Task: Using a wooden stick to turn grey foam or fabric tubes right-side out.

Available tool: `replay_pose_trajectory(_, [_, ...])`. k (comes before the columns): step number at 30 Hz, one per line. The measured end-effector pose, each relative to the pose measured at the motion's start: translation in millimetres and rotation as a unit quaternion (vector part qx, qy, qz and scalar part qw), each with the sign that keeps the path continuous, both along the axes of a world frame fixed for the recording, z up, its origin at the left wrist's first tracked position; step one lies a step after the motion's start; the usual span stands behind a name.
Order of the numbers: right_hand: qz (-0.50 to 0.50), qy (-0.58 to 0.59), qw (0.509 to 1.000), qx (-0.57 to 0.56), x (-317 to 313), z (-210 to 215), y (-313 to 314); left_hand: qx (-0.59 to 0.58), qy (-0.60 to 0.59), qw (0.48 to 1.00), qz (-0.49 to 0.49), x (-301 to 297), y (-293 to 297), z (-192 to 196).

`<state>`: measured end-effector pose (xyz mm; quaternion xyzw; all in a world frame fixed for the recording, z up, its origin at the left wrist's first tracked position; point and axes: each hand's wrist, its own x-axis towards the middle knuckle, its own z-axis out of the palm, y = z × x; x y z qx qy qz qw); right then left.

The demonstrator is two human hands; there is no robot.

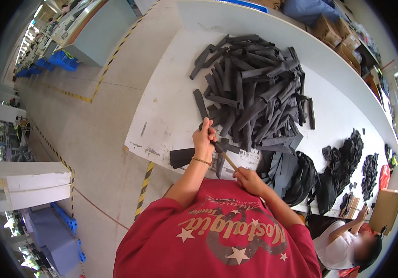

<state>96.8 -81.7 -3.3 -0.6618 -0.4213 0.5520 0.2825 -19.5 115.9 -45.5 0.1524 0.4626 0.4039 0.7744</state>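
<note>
My left hand (203,137) is closed, its fingers curled round a dark fabric piece (218,147) near the table's front edge. From that piece a thin tan stick (229,161) slants down to my right hand (250,181), which grips its near end. Whether the stick's far tip sits inside the fabric or against it I cannot tell. Just beyond my hands lies a large heap of black fabric tubes (254,99). A flat black piece (181,157) rests at the table edge below my left wrist, partly over the side.
The white table (162,102) has a raised wall (347,88) along its far side. Black cloth bundles (300,178) and smaller dark piles (344,155) lie to the right. Another person (342,245) sits at lower right, near a cardboard box (386,208). Striped tape (144,190) marks the floor.
</note>
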Motion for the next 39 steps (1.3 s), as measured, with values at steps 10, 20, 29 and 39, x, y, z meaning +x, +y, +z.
replay_pose_trajectory(10, [-0.083, 0.024, 0.996, 0.023, -5, 10, 1, -0.005, -0.068, 0.992, -0.108, 17, -45, 36])
replay_pose_trajectory(20, [0.009, -0.136, 0.990, 0.026, -10, 56, -42, -0.017, -0.053, 0.998, -0.028, 2, -3, -16])
replay_pose_trajectory(29, [-0.087, -0.107, 0.990, 0.040, -10, 23, -29, -0.048, -0.116, 0.978, -0.168, 15, -31, -13])
replay_pose_trajectory(39, [-0.073, -0.120, 0.988, 0.065, -18, 25, -51, -0.143, -0.078, 0.981, -0.109, 30, -28, -31])
